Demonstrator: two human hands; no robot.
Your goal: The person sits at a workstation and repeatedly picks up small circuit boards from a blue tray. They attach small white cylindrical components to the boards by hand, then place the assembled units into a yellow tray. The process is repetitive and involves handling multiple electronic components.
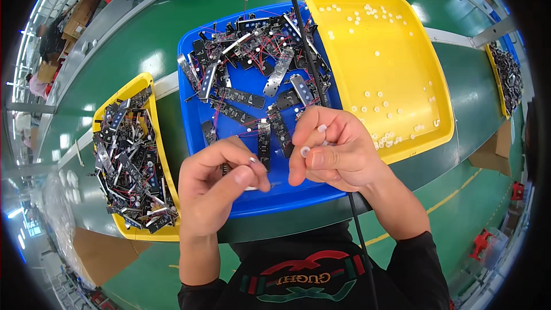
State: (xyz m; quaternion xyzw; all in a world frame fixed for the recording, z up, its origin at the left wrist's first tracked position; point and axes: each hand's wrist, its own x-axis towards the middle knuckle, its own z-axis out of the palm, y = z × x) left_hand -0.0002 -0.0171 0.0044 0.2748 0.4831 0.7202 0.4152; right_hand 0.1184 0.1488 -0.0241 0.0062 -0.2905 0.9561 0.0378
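My left hand (208, 192) is closed in a pinch over the near part of the blue tray (275, 204). A tiny silvery piece (252, 161) shows at its fingertips; its kind is too small to make out. Beside it, my right hand (350, 152) is closed on small white plastic rings. One white ring (305, 151) sits at the thumb and forefinger, and another white piece (322, 128) shows higher among the fingers. Beneath and beyond both hands lie black circuit-board modules (240, 97) with thin red wires, heaped toward the tray's far side.
A yellow tray (396, 69) with scattered small white rings stands at the right. Another yellow tray (163, 186), heaped with similar modules, is at the left. A black cable (304, 34) hangs across the blue tray. Cardboard boxes (106, 255) stand below the green table's edge.
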